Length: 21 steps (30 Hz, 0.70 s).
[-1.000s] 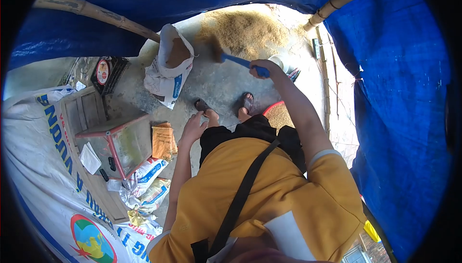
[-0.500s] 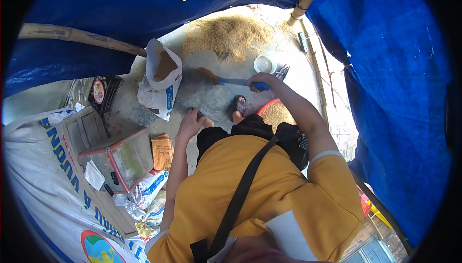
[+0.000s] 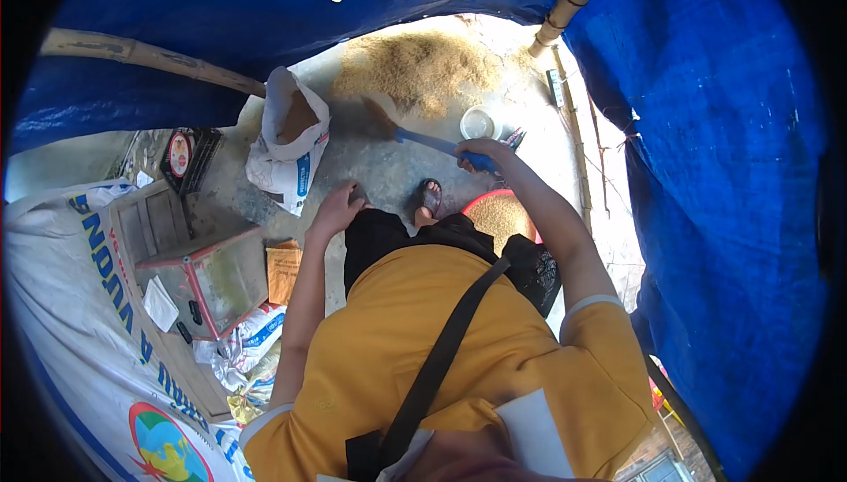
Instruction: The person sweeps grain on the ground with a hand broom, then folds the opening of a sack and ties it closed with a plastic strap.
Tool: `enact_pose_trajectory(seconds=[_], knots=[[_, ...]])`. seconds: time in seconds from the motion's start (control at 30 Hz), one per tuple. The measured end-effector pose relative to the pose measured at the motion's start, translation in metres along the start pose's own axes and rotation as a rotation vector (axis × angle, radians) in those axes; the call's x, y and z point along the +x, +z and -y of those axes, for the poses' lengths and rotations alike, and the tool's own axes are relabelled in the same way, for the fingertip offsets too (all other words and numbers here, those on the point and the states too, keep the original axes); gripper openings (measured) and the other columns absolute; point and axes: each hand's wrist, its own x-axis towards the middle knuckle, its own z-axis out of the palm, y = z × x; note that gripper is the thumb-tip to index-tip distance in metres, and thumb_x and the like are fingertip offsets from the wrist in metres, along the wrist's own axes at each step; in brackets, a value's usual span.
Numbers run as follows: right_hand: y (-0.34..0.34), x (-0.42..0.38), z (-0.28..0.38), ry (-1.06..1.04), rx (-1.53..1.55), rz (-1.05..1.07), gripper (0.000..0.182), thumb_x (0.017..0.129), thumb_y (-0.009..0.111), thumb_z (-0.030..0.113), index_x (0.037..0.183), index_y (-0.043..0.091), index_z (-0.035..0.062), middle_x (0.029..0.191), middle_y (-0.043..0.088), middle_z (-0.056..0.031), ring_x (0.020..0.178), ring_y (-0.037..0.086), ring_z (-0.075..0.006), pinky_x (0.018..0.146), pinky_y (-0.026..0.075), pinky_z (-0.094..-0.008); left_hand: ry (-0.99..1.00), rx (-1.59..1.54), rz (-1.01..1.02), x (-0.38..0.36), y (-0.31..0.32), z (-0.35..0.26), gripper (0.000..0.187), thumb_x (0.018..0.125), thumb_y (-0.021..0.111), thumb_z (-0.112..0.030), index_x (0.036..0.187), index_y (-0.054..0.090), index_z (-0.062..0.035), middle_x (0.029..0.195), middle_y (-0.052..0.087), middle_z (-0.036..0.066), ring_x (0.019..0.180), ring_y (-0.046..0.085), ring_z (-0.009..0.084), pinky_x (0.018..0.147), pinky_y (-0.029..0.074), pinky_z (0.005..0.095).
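Note:
My right hand (image 3: 481, 155) is wrapped round the blue handle of a hand broom (image 3: 428, 140). Its brown bristle end (image 3: 379, 117), a little blurred, points left near the edge of a pile of grain (image 3: 423, 63) on the concrete floor. My left hand (image 3: 338, 209) hangs beside my left knee with its fingers loosely bent, and I see nothing held in it. Just beyond that hand stands an open white sack (image 3: 287, 169) with brown contents inside. By my right leg sits a red-rimmed basin of grain (image 3: 498, 217).
A white bucket (image 3: 478, 124) stands near the grain pile. To the left are a red-framed glass case (image 3: 216, 283), a cardboard box (image 3: 282, 272) and a black crate (image 3: 198, 160). Blue tarp (image 3: 723, 173) and bamboo poles (image 3: 159, 59) hang around and overhead.
The broom's bristle end has swung away from me, towards the grain pile, leaving the handle more slanted. My left hand has shifted slightly left and further from me.

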Motion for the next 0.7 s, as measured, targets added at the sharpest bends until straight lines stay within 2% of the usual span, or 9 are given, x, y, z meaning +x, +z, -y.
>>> enact_pose_trajectory(seconds=[0.03, 0.13, 0.2, 0.3, 0.4, 0.47, 0.5, 0.53, 0.7], knots=[[-0.004, 0.011, -0.004, 0.003, -0.005, 0.010, 0.015, 0.080, 0.046, 0.016, 0.073, 0.040, 0.0043, 0.056, 0.046, -0.0053, 0.041, 0.043, -0.0097, 0.036, 0.038, -0.0220, 0.010, -0.003, -0.005, 0.003, -0.006, -0.004, 0.046, 0.074, 0.052, -0.021, 0.113, 0.041, 0.0006, 0.109, 0.046, 0.021, 0.103, 0.043, 0.0326, 0.088, 0.034, 0.0352], [0.000, 0.022, -0.018, -0.173, -0.104, -0.063, 0.021, 0.079, 0.046, 0.018, 0.065, 0.040, 0.0039, 0.054, 0.045, -0.0048, 0.040, 0.044, -0.0102, 0.035, 0.038, -0.0222, 0.021, 0.033, -0.039, 0.014, -0.021, -0.007, 0.043, 0.075, 0.052, -0.021, 0.111, 0.042, 0.0007, 0.107, 0.048, 0.020, 0.100, 0.045, 0.0326, 0.085, 0.036, 0.0356], [0.012, 0.001, -0.023, -0.319, -0.153, -0.165, 0.015, 0.080, 0.046, 0.016, 0.083, 0.044, 0.0009, 0.055, 0.046, -0.0057, 0.041, 0.044, -0.0108, 0.035, 0.038, -0.0224, 0.102, 0.025, -0.107, 0.022, -0.032, -0.007, 0.042, 0.075, 0.051, -0.021, 0.110, 0.042, 0.0009, 0.107, 0.048, 0.020, 0.100, 0.045, 0.0325, 0.085, 0.036, 0.0352], [0.040, -0.037, -0.018, -0.336, -0.030, -0.199, 0.018, 0.079, 0.046, 0.013, 0.091, 0.043, 0.0002, 0.056, 0.048, -0.0081, 0.041, 0.047, -0.0150, 0.037, 0.040, -0.0259, 0.088, -0.003, -0.111, 0.035, -0.047, -0.005, 0.041, 0.075, 0.051, -0.020, 0.110, 0.043, 0.0006, 0.104, 0.049, 0.019, 0.098, 0.046, 0.0320, 0.082, 0.037, 0.0358], [0.069, -0.048, -0.002, -0.276, 0.103, -0.172, 0.021, 0.078, 0.047, 0.012, 0.097, 0.041, 0.0046, 0.058, 0.048, -0.0070, 0.042, 0.046, -0.0139, 0.037, 0.041, -0.0255, 0.099, -0.001, -0.120, 0.048, -0.052, 0.009, 0.042, 0.075, 0.052, -0.022, 0.110, 0.043, -0.0006, 0.097, 0.050, 0.018, 0.092, 0.048, 0.0297, 0.079, 0.038, 0.0349], [0.074, -0.005, 0.009, -0.331, 0.102, 0.004, 0.018, 0.078, 0.048, 0.014, 0.093, 0.042, 0.0047, 0.061, 0.048, -0.0062, 0.044, 0.046, -0.0123, 0.037, 0.040, -0.0244, 0.131, 0.015, -0.129, 0.056, -0.055, 0.020, 0.044, 0.075, 0.053, -0.024, 0.111, 0.043, -0.0017, 0.091, 0.051, 0.016, 0.086, 0.050, 0.0276, 0.076, 0.039, 0.0337], [0.080, 0.019, 0.015, -0.363, 0.109, 0.078, 0.017, 0.078, 0.048, 0.014, 0.091, 0.042, 0.0046, 0.061, 0.048, -0.0062, 0.044, 0.046, -0.0122, 0.037, 0.040, -0.0243, 0.112, 0.010, -0.081, 0.058, -0.058, 0.024, 0.042, 0.075, 0.052, -0.022, 0.110, 0.043, -0.0008, 0.098, 0.050, 0.018, 0.092, 0.049, 0.0296, 0.079, 0.039, 0.0351], [0.100, 0.024, 0.029, -0.370, 0.094, 0.051, 0.016, 0.078, 0.048, 0.015, 0.090, 0.043, 0.0043, 0.060, 0.048, -0.0062, 0.044, 0.046, -0.0126, 0.037, 0.040, -0.0250, 0.091, 0.006, -0.035, 0.060, -0.061, 0.028, 0.040, 0.076, 0.050, -0.021, 0.109, 0.043, 0.0002, 0.105, 0.048, 0.020, 0.097, 0.047, 0.0315, 0.081, 0.038, 0.0365], [0.145, 0.126, 0.092, -0.381, 0.018, 0.040, 0.017, 0.077, 0.051, 0.017, 0.083, 0.045, 0.0024, 0.057, 0.048, -0.0063, 0.043, 0.048, -0.0145, 0.038, 0.042, -0.0271, 0.150, 0.045, 0.015, 0.063, -0.094, 0.055, 0.041, 0.076, 0.051, -0.021, 0.110, 0.043, -0.0009, 0.104, 0.048, 0.021, 0.097, 0.046, 0.0325, 0.082, 0.037, 0.0376]])
